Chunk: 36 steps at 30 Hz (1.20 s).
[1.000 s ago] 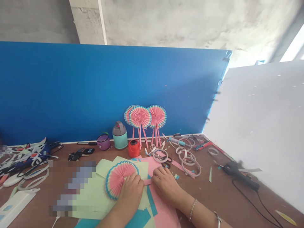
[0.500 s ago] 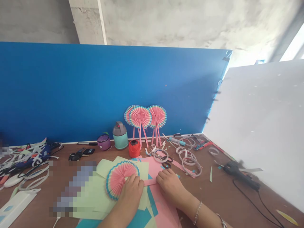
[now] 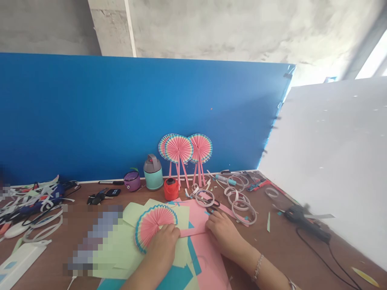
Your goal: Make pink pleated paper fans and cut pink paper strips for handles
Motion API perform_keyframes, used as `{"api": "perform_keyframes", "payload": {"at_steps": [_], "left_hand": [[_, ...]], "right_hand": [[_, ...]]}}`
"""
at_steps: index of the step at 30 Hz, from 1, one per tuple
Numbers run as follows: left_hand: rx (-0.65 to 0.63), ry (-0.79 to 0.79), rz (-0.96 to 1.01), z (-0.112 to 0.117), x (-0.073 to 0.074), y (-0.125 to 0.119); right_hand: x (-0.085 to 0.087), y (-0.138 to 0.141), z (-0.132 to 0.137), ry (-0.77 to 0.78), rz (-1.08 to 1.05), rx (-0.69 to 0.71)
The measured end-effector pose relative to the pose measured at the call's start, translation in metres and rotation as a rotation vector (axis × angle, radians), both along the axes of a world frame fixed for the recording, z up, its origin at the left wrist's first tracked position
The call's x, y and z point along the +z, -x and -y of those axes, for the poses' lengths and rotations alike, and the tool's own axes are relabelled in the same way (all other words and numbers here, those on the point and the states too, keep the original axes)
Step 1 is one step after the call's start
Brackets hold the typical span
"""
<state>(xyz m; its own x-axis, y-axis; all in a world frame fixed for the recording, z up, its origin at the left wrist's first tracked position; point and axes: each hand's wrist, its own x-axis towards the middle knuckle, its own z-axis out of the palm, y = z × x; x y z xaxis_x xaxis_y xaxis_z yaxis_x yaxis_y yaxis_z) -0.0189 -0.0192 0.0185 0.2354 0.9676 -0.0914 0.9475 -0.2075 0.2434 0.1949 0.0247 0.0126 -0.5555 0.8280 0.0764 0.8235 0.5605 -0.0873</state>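
Observation:
A pleated pink paper fan with a blue rim [image 3: 149, 228] lies half spread on pale green sheets [image 3: 121, 249]. My left hand [image 3: 165, 243] rests curled on the fan's lower right part, fingers pressing it down at the hub. From the hub a narrow pink handle strip [image 3: 192, 231] runs right. My right hand [image 3: 225, 233] lies on the strip's far end and on the pink sheet [image 3: 208, 266], fingers bent and pressing. A bracelet shows on that wrist.
Three finished fans [image 3: 184, 151] lean on the blue board [image 3: 121, 117]. Near them stand a teal cup [image 3: 152, 173], a purple pot [image 3: 132, 180] and a red thread spool [image 3: 171, 189]. Tape rings [image 3: 243, 211] and scissors [image 3: 211, 205] lie right; a glue gun [image 3: 305, 223] farther right.
My right hand has slid to the right along the pink strip, away from my left hand. The left hand has stayed on the fan.

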Motion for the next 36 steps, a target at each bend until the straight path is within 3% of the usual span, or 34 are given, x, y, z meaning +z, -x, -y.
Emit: {"api": "perform_keyframes", "payload": {"at_steps": [6, 16, 25, 36], "left_hand": [[0.019, -0.04, 0.056, 0.0003, -0.0062, 0.0054], [-0.01, -0.022, -0.03, 0.0026, 0.0001, 0.003], [-0.022, -0.026, -0.046, 0.0041, 0.0, 0.0031], [-0.038, -0.066, -0.087, 0.0011, -0.0042, 0.0041]], "right_hand": [[-0.0012, -0.009, -0.004, 0.004, -0.142, 0.077], [-0.0075, -0.0108, -0.0062, -0.106, 0.004, 0.051], [0.0009, -0.0098, -0.0055, -0.06, 0.034, 0.039], [-0.0079, -0.0118, -0.0071, -0.092, 0.032, 0.044]]}}
